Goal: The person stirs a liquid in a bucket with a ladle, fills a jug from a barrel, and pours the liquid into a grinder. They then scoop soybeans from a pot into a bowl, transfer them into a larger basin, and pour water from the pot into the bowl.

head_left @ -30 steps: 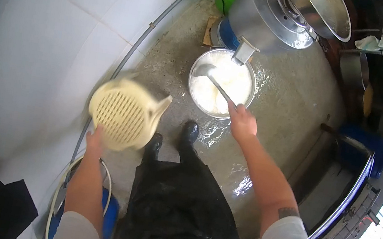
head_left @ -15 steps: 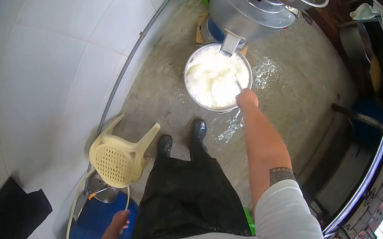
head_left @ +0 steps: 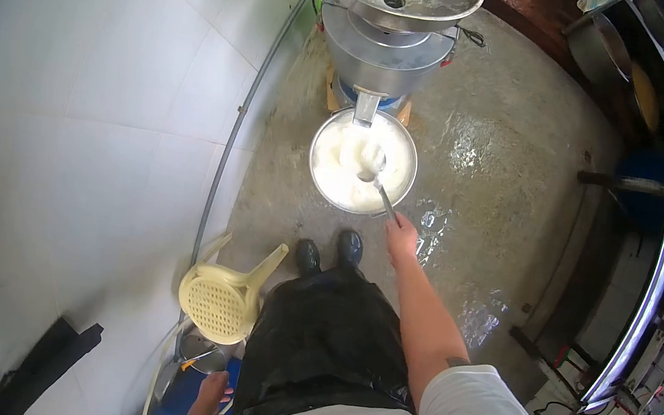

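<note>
My right hand [head_left: 402,237] is closed around the handle of a metal ladle [head_left: 385,199]. The ladle's bowl is over a round metal pot [head_left: 312,172] on the floor, among a white, foamy-looking mass [head_left: 338,176]. A metal spout [head_left: 365,109] on a grinder-like machine [head_left: 372,55] hangs over the pot's far rim. Low at my side, my left hand [head_left: 212,389] is loosely curled with its fingers slightly apart, and nothing shows in it. It is near a blue barrel [head_left: 183,400] and a metal dish [head_left: 204,353].
A wide metal hopper [head_left: 439,5] tops the machine. A cream plastic chair [head_left: 218,306] stands at my left, near the tiled wall [head_left: 80,170] and its grey pipe [head_left: 226,153]. The concrete floor [head_left: 513,200] has wet patches. Metal-edged equipment [head_left: 650,289] lines the right side.
My right hand has drawn back toward me, and the ladle's bowl now shows above the white mass. The view has shifted, bringing more of the hopper into sight.
</note>
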{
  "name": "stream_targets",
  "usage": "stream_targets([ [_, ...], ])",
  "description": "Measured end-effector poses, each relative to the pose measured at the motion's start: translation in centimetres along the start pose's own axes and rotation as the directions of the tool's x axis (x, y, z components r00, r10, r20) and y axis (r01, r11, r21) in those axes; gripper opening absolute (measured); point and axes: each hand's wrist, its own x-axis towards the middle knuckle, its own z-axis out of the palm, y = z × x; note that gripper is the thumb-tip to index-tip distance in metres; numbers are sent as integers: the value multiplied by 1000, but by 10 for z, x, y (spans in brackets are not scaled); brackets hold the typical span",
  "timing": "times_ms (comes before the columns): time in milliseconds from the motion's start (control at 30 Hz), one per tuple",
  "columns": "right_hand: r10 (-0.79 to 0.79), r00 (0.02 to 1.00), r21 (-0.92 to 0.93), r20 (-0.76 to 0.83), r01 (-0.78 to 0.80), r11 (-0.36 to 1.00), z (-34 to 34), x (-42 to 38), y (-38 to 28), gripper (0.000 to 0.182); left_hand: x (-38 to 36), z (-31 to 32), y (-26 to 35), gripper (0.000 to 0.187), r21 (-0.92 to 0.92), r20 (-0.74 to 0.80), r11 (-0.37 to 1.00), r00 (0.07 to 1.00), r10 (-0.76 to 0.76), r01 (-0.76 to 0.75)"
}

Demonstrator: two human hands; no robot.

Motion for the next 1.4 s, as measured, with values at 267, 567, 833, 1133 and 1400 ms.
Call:
stream_targets([
  [267,-548,742,-830,386,539,145,-37,-43,-46,55,16,-10,19,32,73,76,992,992,100,-105],
  [567,-336,568,-659,752,675,-333,47,24,-125,37,42,-25,84,40,64,62,976,977,205,-209],
  [833,-290,921,-966,260,249,-74,84,105,-142,35,97,-59,71,43,97,119,990,989,87,-99],
  [1133,-4,998,-959,-66,-62,277,36,156,20,24,126,-84,53,48,186,159,979,986,54,-83],
  [1400,576,816,369,52,-552,748,126,66,32,16,151,-108,111,51,143,203,979,972,115,-146],
])
